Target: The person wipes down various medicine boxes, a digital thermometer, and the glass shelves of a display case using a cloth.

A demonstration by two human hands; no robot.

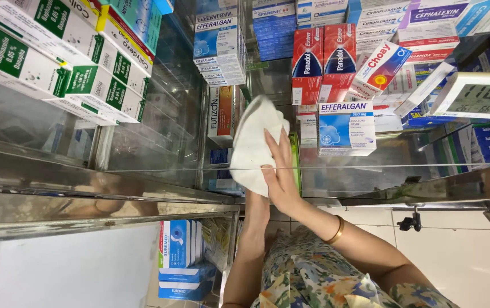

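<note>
Presently, item: white cloth [250, 145], pressed flat against the glass shelf front [159, 142] under the open palm of the right hand [282, 174], left hand hidden behind it, grip untellable; wiping stage, seemingly needing steady pressure beside the medicine boxes [345, 128].

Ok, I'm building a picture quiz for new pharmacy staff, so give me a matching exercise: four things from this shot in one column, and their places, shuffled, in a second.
Things
1. crumpled white cloth
2. thin gold bangle
3. white digital clock with a grey screen
4. pair of red medicine boxes

Places
A. far right, tilted
B. on the right wrist
C. top centre, side by side
D. pressed under the right hand

Pairs: 1-D, 2-B, 3-A, 4-C
</note>
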